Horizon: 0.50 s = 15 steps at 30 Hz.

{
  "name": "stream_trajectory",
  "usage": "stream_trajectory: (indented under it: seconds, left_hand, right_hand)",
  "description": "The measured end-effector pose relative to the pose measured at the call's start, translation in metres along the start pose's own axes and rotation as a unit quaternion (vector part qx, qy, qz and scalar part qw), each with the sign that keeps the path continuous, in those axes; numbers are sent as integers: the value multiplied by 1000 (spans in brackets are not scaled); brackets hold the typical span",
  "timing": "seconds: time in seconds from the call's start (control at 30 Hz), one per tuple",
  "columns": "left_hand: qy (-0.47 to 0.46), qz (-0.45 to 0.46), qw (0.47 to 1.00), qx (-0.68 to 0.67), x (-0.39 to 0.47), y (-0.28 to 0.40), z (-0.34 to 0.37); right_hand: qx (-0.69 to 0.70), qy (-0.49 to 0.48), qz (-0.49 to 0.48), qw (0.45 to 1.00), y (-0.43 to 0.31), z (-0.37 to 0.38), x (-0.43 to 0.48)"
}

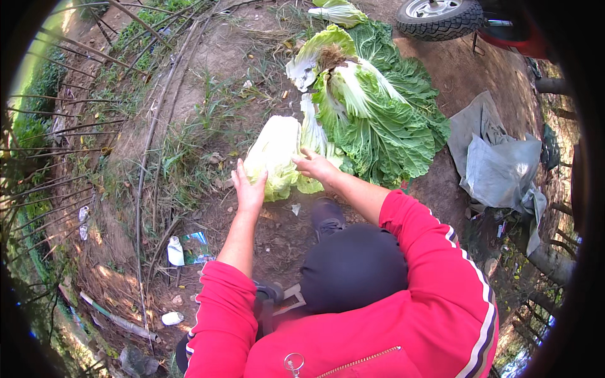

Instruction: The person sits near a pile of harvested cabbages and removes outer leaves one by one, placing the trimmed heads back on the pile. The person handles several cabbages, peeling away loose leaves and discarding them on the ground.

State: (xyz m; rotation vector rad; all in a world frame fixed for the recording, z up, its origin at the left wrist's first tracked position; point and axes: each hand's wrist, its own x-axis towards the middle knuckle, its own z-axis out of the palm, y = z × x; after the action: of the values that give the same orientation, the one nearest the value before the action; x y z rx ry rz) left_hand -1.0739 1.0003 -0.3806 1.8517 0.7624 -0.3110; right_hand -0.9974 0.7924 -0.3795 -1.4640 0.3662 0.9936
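Note:
A trimmed head of Chinese cabbage, white and pale yellow, lies in front of me with its leafy end towards me. My left hand is at its lower left edge, fingers spread. My right hand is at its right side, fingers apart and near the leaves. Neither hand's fingers wrap around the head; exact contact is hard to see. Just beyond my right hand is a pile of large green cabbage leaves. A brown root end shows on top of the pile.
A motorcycle wheel stands at the upper right. Grey plastic sheeting lies right of the leaves. Long thin branches cross the ground at left. A white bottle and a pale pipe are lower left. My shoe is close below the cabbage.

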Motion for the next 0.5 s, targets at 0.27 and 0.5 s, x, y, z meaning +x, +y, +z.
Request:
stream_trajectory:
  seconds: [0.27, 0.5]
  left_hand:
    - [-58, -74, 995, -26, -15, 12, 8]
    - [-25, -99, 983, 150, -26, -6, -17]
  right_hand:
    - [79, 15, -60, 995, -2, 23, 33]
    - [-35, -21, -70, 997, 6, 2, 33]
